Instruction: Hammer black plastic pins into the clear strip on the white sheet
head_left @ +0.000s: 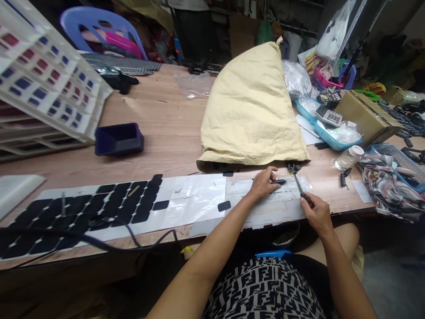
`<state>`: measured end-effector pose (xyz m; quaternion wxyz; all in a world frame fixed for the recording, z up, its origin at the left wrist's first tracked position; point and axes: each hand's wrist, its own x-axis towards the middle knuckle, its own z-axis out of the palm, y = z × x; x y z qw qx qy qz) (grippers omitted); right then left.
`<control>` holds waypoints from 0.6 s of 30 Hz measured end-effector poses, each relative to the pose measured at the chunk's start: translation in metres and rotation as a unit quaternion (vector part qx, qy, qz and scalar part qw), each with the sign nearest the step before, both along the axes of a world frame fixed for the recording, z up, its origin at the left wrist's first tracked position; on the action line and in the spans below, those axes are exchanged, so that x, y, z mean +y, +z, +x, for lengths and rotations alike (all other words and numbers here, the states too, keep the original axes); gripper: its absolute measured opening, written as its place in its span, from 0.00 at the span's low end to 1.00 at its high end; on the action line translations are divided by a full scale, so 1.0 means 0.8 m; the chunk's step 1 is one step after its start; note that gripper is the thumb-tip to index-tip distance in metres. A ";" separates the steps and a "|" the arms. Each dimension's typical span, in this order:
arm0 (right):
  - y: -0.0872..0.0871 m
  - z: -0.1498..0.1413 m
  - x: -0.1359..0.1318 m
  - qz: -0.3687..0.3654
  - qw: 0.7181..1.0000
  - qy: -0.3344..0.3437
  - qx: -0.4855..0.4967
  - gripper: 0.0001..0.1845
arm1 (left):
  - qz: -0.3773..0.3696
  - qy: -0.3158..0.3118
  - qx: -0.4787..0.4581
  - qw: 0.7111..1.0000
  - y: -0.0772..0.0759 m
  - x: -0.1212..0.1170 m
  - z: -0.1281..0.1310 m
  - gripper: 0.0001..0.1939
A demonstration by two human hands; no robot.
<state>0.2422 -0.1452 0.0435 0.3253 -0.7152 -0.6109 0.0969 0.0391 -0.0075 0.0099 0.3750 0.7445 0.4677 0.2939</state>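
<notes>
My left hand (264, 182) rests over a white sheet on the table. Its thumb and fingers close around a short, slim black piece (281, 181), whose exact kind I cannot make out. In my right hand (317, 210) is a small hammer (299, 182) with a dark grip and a metal shaft. The hammer's head lies by the lower edge of a large pale yellow sack (254, 106), close to some small dark parts. Under both hands is a white-grey board (272, 208) with clear plastic on it.
Black rounded pads cover a white sheet (192, 199) at the left. A dark purple tray (119, 139) stands beside a white plastic crate (49, 75). To the right are a clear jar (348, 157), a patterned cloth (388, 181), a calculator (328, 115) and a cardboard box (367, 115). Black cables (109, 246) cross the front left.
</notes>
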 end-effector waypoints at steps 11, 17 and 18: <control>-0.024 0.041 0.016 0.007 0.980 -0.088 0.180 0.20 | 0.013 -0.245 -0.046 0.968 0.033 -0.125 -0.018 0.13; -0.025 0.038 0.014 0.012 0.980 -0.086 0.178 0.19 | -0.208 -0.283 0.007 0.936 -0.032 -0.209 -0.018 0.15; -0.025 0.038 0.014 0.012 0.980 -0.086 0.178 0.19 | -0.243 -0.233 0.039 0.941 -0.046 -0.208 -0.018 0.16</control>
